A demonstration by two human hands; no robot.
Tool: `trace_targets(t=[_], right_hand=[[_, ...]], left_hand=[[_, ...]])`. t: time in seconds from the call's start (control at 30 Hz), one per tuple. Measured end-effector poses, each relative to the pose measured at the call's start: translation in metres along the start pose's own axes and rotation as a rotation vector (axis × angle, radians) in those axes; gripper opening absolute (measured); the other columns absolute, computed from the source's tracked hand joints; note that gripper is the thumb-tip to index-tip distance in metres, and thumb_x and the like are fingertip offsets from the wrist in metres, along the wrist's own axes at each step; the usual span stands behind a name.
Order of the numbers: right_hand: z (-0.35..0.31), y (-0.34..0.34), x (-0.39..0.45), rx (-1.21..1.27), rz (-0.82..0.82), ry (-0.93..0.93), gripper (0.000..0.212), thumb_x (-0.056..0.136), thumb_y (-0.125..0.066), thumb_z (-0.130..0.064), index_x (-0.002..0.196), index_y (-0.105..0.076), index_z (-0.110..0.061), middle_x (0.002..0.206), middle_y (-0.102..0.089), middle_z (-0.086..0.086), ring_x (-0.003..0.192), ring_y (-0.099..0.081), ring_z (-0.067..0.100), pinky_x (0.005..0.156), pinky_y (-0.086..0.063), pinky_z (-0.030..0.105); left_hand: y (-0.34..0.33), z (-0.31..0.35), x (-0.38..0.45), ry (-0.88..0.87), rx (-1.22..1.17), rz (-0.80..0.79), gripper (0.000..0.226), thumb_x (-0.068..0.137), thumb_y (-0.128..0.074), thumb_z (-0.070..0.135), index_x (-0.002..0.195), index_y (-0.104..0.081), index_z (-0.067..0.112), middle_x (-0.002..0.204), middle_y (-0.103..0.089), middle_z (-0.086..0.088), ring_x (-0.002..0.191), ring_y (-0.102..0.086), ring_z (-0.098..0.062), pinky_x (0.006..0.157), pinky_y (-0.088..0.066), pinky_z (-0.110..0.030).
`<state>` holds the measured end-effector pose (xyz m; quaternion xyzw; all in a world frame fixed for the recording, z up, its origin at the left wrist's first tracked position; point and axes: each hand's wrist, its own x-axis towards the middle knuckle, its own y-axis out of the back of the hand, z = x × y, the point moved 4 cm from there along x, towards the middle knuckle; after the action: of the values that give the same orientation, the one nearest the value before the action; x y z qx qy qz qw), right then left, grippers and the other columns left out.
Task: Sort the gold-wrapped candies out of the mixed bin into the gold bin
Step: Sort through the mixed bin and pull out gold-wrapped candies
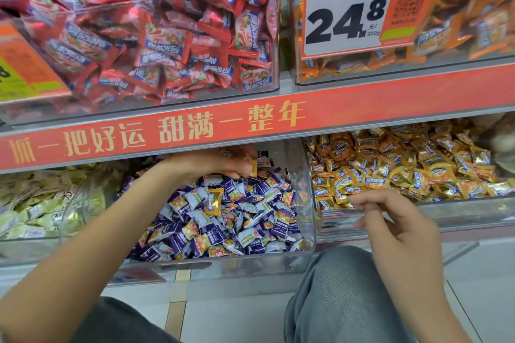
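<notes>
Left forearm is reaching forward and to the right, wrist bent; the left hand (pixel 223 166) is curling its fingers around a gold-wrapped candy (pixel 253 166), partly blurred. Right forearm is rising from the lower right; the right hand (pixel 390 220) is hovering with fingers loosely curled, thumb and forefinger nearly meeting, holding nothing visible.

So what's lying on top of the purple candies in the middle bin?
One gold-wrapped candy lies on top of the purple and white candies. The left hand grips more gold wrappers above the pile. Any gold ones buried deeper are hidden.
</notes>
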<state>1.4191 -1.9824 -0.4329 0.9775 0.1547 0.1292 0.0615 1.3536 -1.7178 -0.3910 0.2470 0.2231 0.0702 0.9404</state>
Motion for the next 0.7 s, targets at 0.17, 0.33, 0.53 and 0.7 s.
trace_targets(t=[0.17, 0.33, 0.53, 0.7], right_hand=[[-0.042, -0.027, -0.014, 0.025, -0.188, 0.211, 0.032, 0.09, -0.063, -0.009, 0.098, -0.067, -0.039, 0.103, -0.063, -0.021, 0.091, -0.064, 0.006, 0.075, -0.049, 0.015], [-0.053, -0.064, -0.022, -0.056, -0.459, 0.324, 0.043, 0.079, -0.068, -0.038, 0.119, -0.058, -0.05, 0.128, -0.048, -0.028, 0.119, -0.047, -0.001, 0.096, -0.034, 0.007], [-0.031, -0.062, -0.034, -0.055, -0.502, 0.318, 0.044, 0.077, -0.07, -0.023, 0.112, -0.064, -0.049, 0.127, -0.053, -0.032, 0.118, -0.051, -0.003, 0.097, -0.038, 0.012], [-0.024, -0.059, -0.026, 0.102, -0.377, 0.147, 0.038, 0.084, -0.068, -0.003, 0.096, -0.074, -0.038, 0.104, -0.068, -0.023, 0.093, -0.066, 0.004, 0.079, -0.055, 0.022]], left_hand=[[-0.023, 0.025, -0.042, -0.137, -0.017, 0.204, 0.031, 0.067, -0.082, 0.015, 0.093, -0.071, 0.027, 0.08, -0.073, 0.013, 0.071, -0.072, -0.022, 0.075, -0.054, -0.026], [-0.06, 0.034, -0.07, -0.23, -0.241, 0.222, 0.022, 0.066, -0.081, 0.006, 0.085, -0.074, 0.015, 0.087, -0.073, -0.005, 0.075, -0.069, -0.022, 0.069, -0.057, -0.031], [-0.083, 0.004, -0.078, -0.11, -0.423, 0.284, 0.032, 0.065, -0.08, 0.004, 0.094, -0.068, 0.006, 0.079, -0.072, -0.008, 0.071, -0.069, -0.019, 0.065, -0.057, -0.026], [-0.08, 0.006, -0.071, -0.107, -0.417, 0.253, 0.037, 0.073, -0.076, 0.0, 0.106, -0.062, 0.008, 0.093, -0.075, -0.006, 0.086, -0.071, -0.016, 0.073, -0.055, -0.021]])
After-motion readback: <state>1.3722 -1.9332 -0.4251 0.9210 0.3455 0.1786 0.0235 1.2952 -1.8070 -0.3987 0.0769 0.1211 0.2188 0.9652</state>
